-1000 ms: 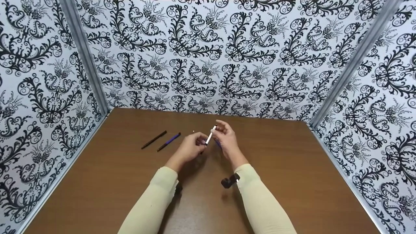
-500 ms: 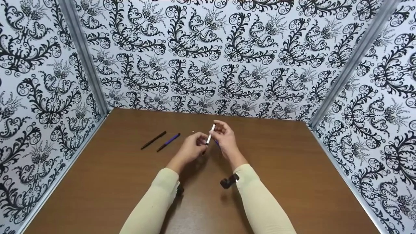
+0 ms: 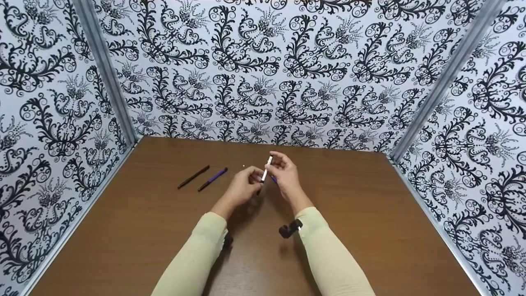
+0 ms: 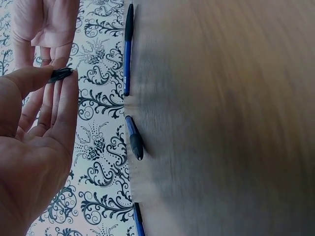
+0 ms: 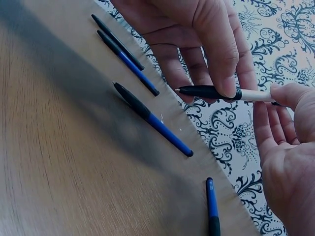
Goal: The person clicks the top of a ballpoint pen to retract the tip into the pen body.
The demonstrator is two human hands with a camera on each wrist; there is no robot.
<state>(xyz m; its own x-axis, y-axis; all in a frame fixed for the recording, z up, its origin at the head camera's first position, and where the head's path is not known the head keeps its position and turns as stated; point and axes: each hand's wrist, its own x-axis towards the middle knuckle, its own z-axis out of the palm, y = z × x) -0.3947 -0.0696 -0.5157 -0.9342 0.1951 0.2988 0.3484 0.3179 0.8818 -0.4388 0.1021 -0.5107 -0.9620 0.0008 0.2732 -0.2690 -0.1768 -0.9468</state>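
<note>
Both hands hold a white ballpoint pen [image 3: 266, 169] with a black grip, raised above the table and tilted. My left hand [image 3: 242, 187] pinches its black grip section near the tip, plainly seen in the right wrist view, where that left hand [image 5: 206, 44] is at the top. My right hand [image 3: 286, 176] pinches the white barrel toward the other end; in the right wrist view this right hand [image 5: 295, 157] is at lower right. Below the hands lies a blue pen [image 5: 170, 135] with a black grip, and another blue pen [image 5: 211, 204] is near the right hand.
Left of the hands, a black pen [image 3: 193, 177] and a blue pen [image 3: 212, 179] lie side by side on the brown table [image 3: 135, 230]. A tiny white speck [image 3: 243, 165] is beyond the left hand. Patterned walls [image 3: 254, 74] enclose the table at the back and sides.
Over the second, the white pen has turned slightly more upright in the head view, and the right hand has shifted a little left. In the last half second almost nothing moved.
</note>
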